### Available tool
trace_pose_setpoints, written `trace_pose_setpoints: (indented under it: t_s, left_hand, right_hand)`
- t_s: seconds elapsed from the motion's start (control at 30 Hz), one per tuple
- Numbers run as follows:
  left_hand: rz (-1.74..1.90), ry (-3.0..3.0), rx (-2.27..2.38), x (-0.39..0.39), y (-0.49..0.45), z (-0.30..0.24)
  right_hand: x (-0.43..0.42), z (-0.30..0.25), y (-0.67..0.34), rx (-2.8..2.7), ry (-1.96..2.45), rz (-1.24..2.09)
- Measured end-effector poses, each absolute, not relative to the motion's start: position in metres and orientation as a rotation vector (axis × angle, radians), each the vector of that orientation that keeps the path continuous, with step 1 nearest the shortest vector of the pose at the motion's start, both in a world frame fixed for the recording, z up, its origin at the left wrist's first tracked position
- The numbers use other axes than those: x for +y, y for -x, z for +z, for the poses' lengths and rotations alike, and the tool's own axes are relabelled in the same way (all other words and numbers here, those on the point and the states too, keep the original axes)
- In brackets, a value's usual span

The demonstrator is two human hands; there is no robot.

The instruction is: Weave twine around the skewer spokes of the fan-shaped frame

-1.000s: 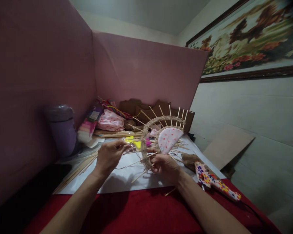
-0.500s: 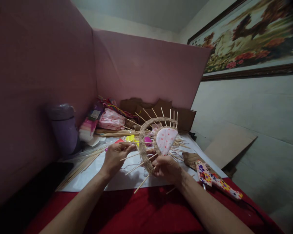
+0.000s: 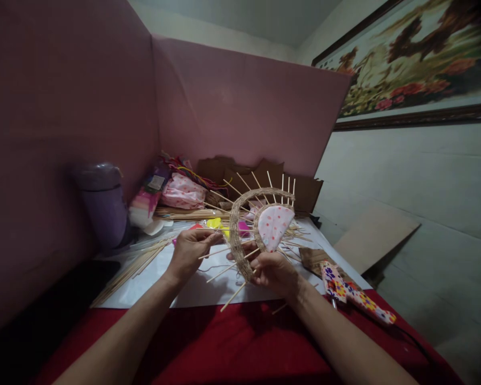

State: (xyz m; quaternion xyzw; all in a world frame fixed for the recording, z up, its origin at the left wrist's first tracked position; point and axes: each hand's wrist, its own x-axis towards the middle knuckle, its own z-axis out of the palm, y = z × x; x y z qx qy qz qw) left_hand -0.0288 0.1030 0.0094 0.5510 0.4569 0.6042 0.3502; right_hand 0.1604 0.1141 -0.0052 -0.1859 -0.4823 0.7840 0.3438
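Observation:
My right hand [image 3: 273,271] is closed around the lower end of a fan-shaped craft piece. This has a curved band of woven twine [image 3: 235,235], thin wooden sticks [image 3: 233,295] fanning outward, and a half-round pad of pink dotted cloth [image 3: 273,227] edged with twine. The piece is held tilted above the table. My left hand [image 3: 190,254] is at the left of the band, thumb and fingers pinched together beside one of the sticks. What lies between those fingertips, if anything, is hidden. A thin strand of twine loops below, between the hands.
A flowered glue gun [image 3: 355,297] lies at right by a cardboard piece [image 3: 310,259]. Loose sticks [image 3: 134,267] lie at left on white paper [image 3: 152,291] over red cloth [image 3: 208,342]. Behind are a purple bottle [image 3: 104,214], dotted cloth [image 3: 182,191] and torn cardboard [image 3: 304,195].
The view has shifted slightly. Both hands keep nearly the same hold, and the craft piece has risen a little and moved slightly right in the picture.

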Motion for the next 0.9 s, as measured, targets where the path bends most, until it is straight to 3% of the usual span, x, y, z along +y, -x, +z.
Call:
trace_pose_setpoints:
  t_s: [0.9]
  left_hand:
    - [1.578,-1.343,1.207,0.104,0.031,0.008]
  right_hand:
    - [0.122,-0.015,-0.165,-1.147,0.403,2.110]
